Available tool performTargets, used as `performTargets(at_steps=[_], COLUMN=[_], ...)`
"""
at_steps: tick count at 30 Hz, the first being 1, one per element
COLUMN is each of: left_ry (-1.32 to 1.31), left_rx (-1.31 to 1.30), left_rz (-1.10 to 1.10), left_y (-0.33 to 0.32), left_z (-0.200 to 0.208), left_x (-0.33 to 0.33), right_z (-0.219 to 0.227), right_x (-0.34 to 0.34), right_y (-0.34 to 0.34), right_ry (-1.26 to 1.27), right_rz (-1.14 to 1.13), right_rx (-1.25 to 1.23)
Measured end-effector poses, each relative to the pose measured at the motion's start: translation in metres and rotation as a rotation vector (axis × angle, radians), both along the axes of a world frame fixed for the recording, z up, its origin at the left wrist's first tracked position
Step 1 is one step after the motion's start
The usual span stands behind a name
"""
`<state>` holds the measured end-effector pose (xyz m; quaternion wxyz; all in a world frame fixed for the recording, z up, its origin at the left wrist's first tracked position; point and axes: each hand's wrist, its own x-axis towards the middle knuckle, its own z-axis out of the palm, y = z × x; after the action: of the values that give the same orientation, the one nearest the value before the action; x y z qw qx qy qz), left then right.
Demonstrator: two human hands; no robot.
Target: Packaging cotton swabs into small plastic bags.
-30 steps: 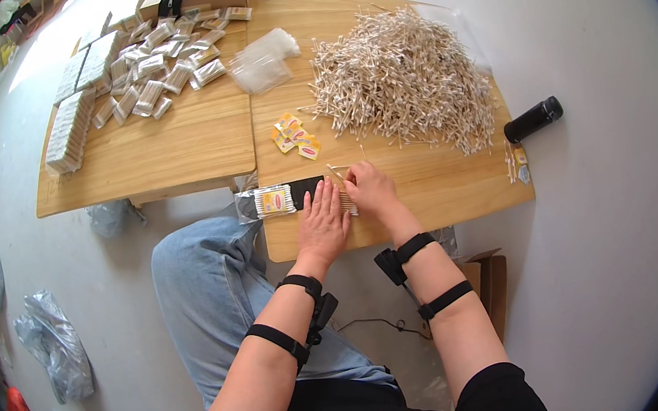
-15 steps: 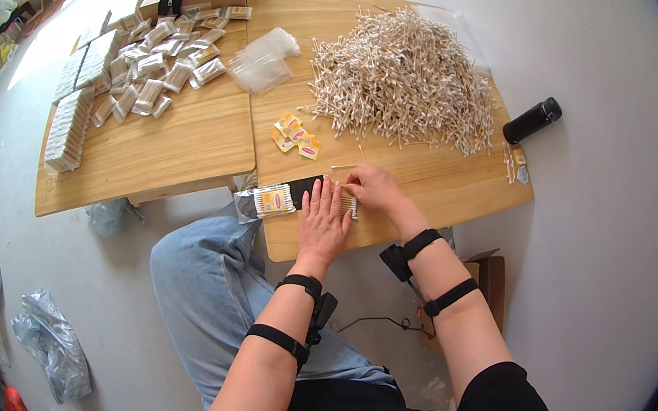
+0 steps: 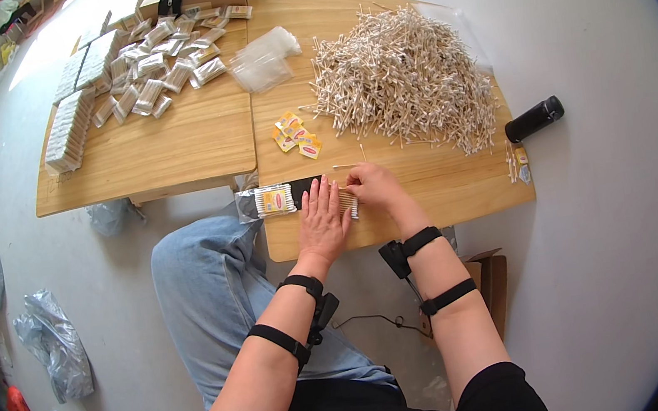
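Note:
My left hand [image 3: 322, 225] lies flat, fingers stretched out, across a black strip [image 3: 305, 185] and the edge of a row of cotton swabs [image 3: 348, 203]. Close on its right, my right hand [image 3: 374, 186] is closed, thumb and fingers pinched at the far end of that row; its fingertips are partly hidden. To the left of my left hand, a clear bag of cotton swabs [image 3: 274, 201] with a yellow and red card lies at the table edge. Two loose swabs [image 3: 343, 166] rest just beyond my right hand.
A large heap of cotton swabs [image 3: 403, 77] covers the far right. Small yellow cards [image 3: 296, 136] and clear bags [image 3: 263, 65] lie left of it. Filled packs [image 3: 150, 67] and stacked packs [image 3: 71, 132] occupy the left table. A black bottle [image 3: 534, 119] lies at the right edge.

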<state>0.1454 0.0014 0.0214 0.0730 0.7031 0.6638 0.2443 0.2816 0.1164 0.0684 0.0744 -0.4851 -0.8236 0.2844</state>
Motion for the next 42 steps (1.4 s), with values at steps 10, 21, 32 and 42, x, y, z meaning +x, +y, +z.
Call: performTargets(at_steps=[10,21,32,42], left_ry=[-0.058,0.024,-0.032,0.014], left_rx=[0.029,0.01,0.034,-0.086], left_rz=[-0.005,-0.006,-0.042,-0.062], left_y=[0.001,0.001,-0.002,-0.001], left_z=[-0.003,0.004,0.003,0.002], left_x=[-0.002,0.003,-0.001,-0.003], right_z=[-0.01,-0.016,-0.028,-0.028], right_x=[-0.015,0.027,0.009,-0.002], right_y=[-0.011,-0.019,-0.107,-0.079], right_ry=[0.04,0.233,-0.075,-0.269], right_rz=[-0.087,-0.326,-0.156,0.004], right_rx=[0.169,0.326,0.513,0.393])
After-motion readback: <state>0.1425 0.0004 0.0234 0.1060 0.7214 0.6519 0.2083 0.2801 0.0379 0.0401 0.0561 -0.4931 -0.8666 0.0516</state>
